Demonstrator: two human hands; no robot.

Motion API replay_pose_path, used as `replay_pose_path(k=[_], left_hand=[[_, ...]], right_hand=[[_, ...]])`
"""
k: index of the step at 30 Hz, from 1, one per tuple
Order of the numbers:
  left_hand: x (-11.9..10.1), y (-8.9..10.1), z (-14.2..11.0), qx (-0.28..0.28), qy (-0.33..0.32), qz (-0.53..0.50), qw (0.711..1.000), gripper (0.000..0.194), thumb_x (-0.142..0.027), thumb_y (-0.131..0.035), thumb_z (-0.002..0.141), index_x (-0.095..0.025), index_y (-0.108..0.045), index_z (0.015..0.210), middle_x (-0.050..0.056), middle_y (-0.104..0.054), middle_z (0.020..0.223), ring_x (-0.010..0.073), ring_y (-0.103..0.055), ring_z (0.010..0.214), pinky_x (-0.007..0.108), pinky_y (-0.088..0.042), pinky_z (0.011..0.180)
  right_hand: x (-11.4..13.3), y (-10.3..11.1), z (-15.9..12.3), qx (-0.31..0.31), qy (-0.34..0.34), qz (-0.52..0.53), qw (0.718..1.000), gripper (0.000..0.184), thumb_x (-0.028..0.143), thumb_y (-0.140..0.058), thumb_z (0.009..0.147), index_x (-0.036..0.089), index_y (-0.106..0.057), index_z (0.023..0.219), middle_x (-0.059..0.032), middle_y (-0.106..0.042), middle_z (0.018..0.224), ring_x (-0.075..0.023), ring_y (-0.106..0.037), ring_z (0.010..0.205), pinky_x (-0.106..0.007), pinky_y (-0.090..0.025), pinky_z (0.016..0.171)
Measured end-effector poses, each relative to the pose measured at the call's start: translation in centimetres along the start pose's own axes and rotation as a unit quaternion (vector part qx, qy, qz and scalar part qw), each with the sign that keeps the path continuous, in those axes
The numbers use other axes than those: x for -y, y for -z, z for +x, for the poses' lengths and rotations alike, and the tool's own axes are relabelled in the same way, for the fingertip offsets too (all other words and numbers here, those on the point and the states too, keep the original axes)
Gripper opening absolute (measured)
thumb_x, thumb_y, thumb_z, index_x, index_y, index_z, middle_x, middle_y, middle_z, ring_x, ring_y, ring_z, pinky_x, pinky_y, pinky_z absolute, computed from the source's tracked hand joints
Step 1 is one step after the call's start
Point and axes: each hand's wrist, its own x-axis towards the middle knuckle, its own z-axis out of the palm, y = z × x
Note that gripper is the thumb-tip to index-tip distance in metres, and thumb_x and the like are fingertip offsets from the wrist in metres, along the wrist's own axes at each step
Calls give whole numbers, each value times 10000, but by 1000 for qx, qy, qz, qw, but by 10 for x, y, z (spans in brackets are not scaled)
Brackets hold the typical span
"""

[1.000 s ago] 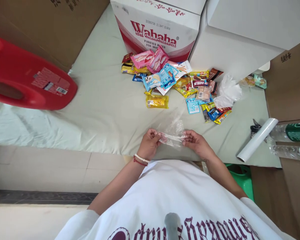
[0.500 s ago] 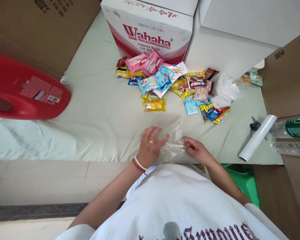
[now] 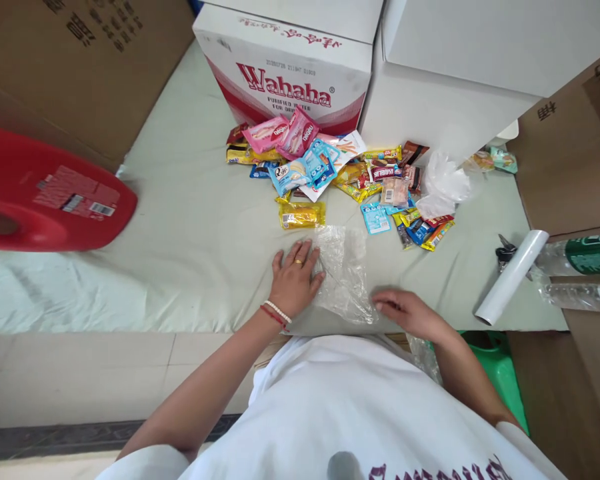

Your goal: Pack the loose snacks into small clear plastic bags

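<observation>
A clear plastic bag [image 3: 343,273] lies spread out and wrinkled on the cloth-covered table in front of me. Beside its left edge, my left hand [image 3: 296,279] rests flat with fingers spread; the thumb reaches the plastic. My right hand [image 3: 407,312] is at the bag's lower right corner, fingers loosely bent and thumb beneath them, with nothing visible between them. Just beyond the bag sits a yellow-wrapped snack [image 3: 303,215]. Behind it is a heap of packaged snacks, including pink packets [image 3: 300,133], a light blue packet [image 3: 290,175] and a flat blue packet [image 3: 376,219].
A Wahaha carton [image 3: 290,80] and white boxes [image 3: 445,100] stand behind the snacks. A crumpled white bag [image 3: 445,183] lies at their right. Further right are a white roll [image 3: 513,279], keys [image 3: 506,252] and plastic bottles [image 3: 580,297]. A red jug [image 3: 55,193] is at left.
The clear bag has gone from bunched between my hands to spread flat on the cloth. My left hand has settled flat beside it, and my right hand has shifted slightly right and down.
</observation>
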Motion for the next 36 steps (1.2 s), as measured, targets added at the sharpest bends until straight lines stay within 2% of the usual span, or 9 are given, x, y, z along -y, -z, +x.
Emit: replay_pose_path(k=[4,8,13,15,18,22,28,32,36], left_hand=[[-1,-4,-6,-6,-5,10,1000,599,-432,-541,971,-237,-481,1534,166,-332,1687,378,-298,1560,669,-139,1229],[-4,-1,-9,-64,-33,28,997,518,-326,-600,954,-230,-563,1462,190,-419,1634,389,-339,1529,623,-220,1212],[-6,0,-9,65,-168,10,984,306,-68,-494,940,-217,-723,1078,126,-726,1163,267,-633,1131,422,-493,945],[-8,-1,-7,84,-132,-29,987,262,-45,-511,896,-193,-712,975,118,-711,1046,255,-638,1024,383,-517,839],[-15,-3,-2,41,-26,-187,981,251,-49,-526,841,-190,-704,949,79,-679,972,208,-629,891,342,-508,786],[-37,-1,9,43,67,-482,873,102,-220,-624,862,-179,-709,901,32,-669,873,150,-599,779,294,-477,751],[-65,-5,27,35,205,-692,691,423,-488,-860,687,-143,-708,880,-3,-658,763,87,-516,636,242,-405,616],[-66,-7,28,15,237,-737,633,418,-462,-891,638,-136,-725,839,-7,-668,726,68,-507,605,231,-405,616],[-62,-1,22,25,236,-751,616,377,-418,-871,659,-132,-753,874,16,-713,792,66,-520,624,229,-424,638]], right_hand=[[8,13,33,-141,0,1,990,401,534,-670,886,232,-727,1144,-41,-714,904,-199,-615,776,-330,-496,722],[9,-1,67,-153,7,57,987,448,560,-731,809,210,-722,1089,-20,-691,858,-162,-572,704,-305,-475,695],[2,-17,78,-204,-4,143,968,379,547,-706,807,181,-729,903,3,-636,737,-132,-505,628,-253,-389,588],[2,-19,75,-243,7,132,961,349,501,-682,838,179,-734,960,-2,-651,765,-132,-505,628,-252,-404,593],[9,-22,67,-285,54,36,956,310,414,-612,915,181,-746,1070,-22,-672,831,-139,-534,635,-273,-461,642],[21,-33,58,-310,139,-160,927,361,274,-493,994,215,-746,1244,-54,-670,908,-167,-617,745,-287,-503,725],[28,-51,51,-305,181,-327,876,397,195,-488,1009,282,-735,1307,-39,-649,895,-144,-615,731,-234,-429,593],[26,-53,49,-302,185,-327,876,401,187,-498,1013,279,-708,1342,-39,-665,926,-143,-631,753,-230,-438,607],[27,-53,47,-295,187,-248,904,365,199,-489,1025,247,-710,1312,-55,-684,951,-169,-664,812,-264,-498,691]])
